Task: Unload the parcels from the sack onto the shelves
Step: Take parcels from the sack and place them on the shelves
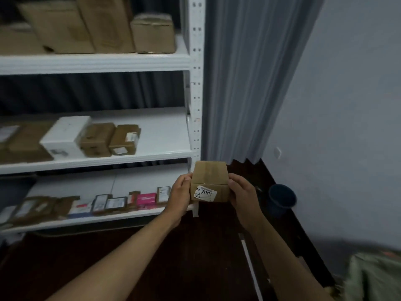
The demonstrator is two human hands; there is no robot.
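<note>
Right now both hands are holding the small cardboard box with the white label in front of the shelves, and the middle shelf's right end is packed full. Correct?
Not quite. Both hands, left hand and right hand, do hold the small cardboard box with the white label, but the head view shows the middle shelf bare at its right end.

The scene is dimly lit with a cool, bluish cast. The white shelves (95,61) are the brightest surfaces, while the floor (130,246) is lost in shadow. Everything is softened by blur, worst at the left edge. Straight lines are bent by wide-angle distortion.
</note>
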